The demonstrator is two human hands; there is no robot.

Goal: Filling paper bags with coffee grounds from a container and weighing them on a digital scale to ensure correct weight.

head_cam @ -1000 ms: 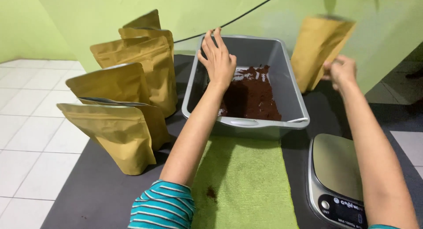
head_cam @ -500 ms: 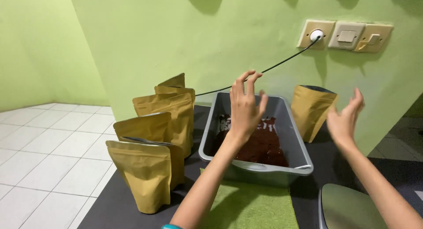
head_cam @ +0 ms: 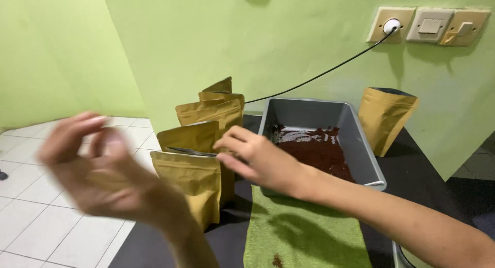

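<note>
The right hand reaches across the middle of the view, fingers loosely spread and empty, its fingertips at the top edge of the gold pouches standing in a cluster on the dark surface. Whether the fingertips actually touch the nearest pouch or hover just short of it is hard to tell from this angle. The left hand is up close to the camera on the left, badly blurred, fingers curled partway with the thumb near them; nothing visible is held in it, though the blur leaves that uncertain.

The pouches stand upright in a row running back toward the green wall, the front one just beside the left edge of a green cloth. Right of them sits a grey tray with dark brown powder spread over its floor. A lone open gold pouch stands beyond the tray's right side, near the wall. A black cable runs from a wall socket down behind the tray.
</note>
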